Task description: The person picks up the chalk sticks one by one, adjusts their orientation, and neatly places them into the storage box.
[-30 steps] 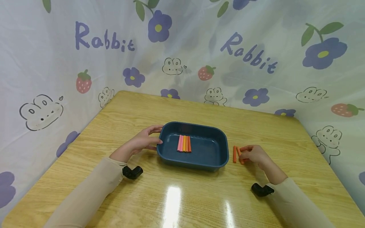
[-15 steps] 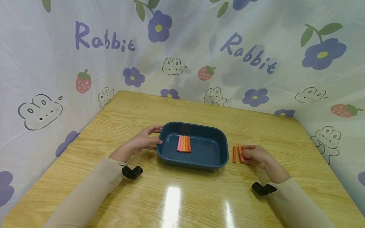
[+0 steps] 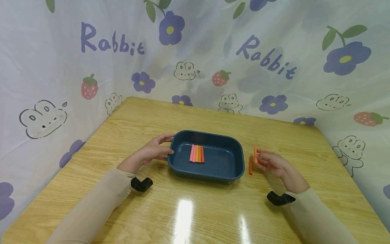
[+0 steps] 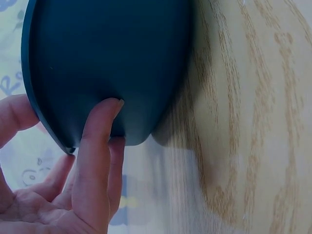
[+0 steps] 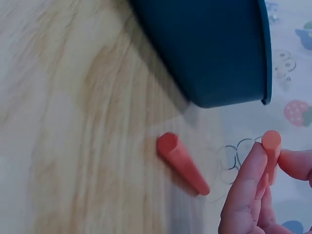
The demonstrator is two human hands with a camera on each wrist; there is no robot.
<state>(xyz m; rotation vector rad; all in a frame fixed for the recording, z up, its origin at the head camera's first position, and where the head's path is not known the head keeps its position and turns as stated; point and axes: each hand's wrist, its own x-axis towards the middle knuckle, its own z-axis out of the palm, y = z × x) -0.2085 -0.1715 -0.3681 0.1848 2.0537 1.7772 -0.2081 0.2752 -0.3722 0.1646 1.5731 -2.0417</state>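
A dark blue rectangular bin (image 3: 210, 176) stands mid-table. At its left end my left hand (image 3: 150, 149) grips it, thumb over the rim and fingers (image 4: 97, 141) against the outer wall. Several short round sticks (image 3: 196, 154), pink, yellow, orange and red-orange, lie side by side in the bin. My right hand (image 3: 275, 166), right of the bin, pinches an orange stick (image 5: 271, 146) between thumb and fingers, raised above the table. One more red-orange stick (image 3: 251, 165) lies on the table between this hand and the bin.
The wooden table (image 3: 146, 210) extends on all sides of the bin. A white curtain (image 3: 198, 44) printed with rabbits, flowers and strawberries hangs behind and beside it. Black wrist-worn pieces (image 3: 141, 184) sit at both sleeve cuffs.
My right hand has lifted the orange stick off the table and tipped it more upright, moving slightly up and away from me. The left hand and bin have stayed put.
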